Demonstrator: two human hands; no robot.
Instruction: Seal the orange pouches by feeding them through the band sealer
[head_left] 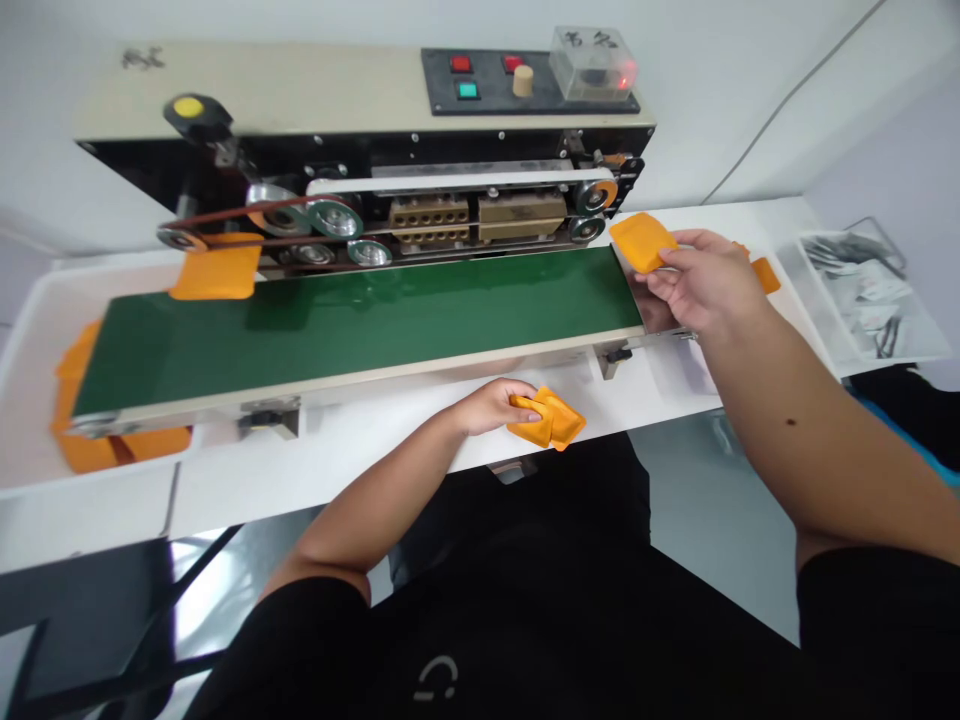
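So, a fair bit looks done: a heap of orange pouches sits in the white tray at the far end of the green belt, and another pouch lies half over the belt's back edge, by the band sealer's pulleys. Left on the near side, the left hand has its fingers closed over a creased pouch on the white bench, while the right hand pinches a flat pouch narrowly, just off the belt's right end. More orange bits peek out behind that wrist, near a clear bin of grey sachets. The pouches look soft, thin and matte. Can't tell if any are sealed.
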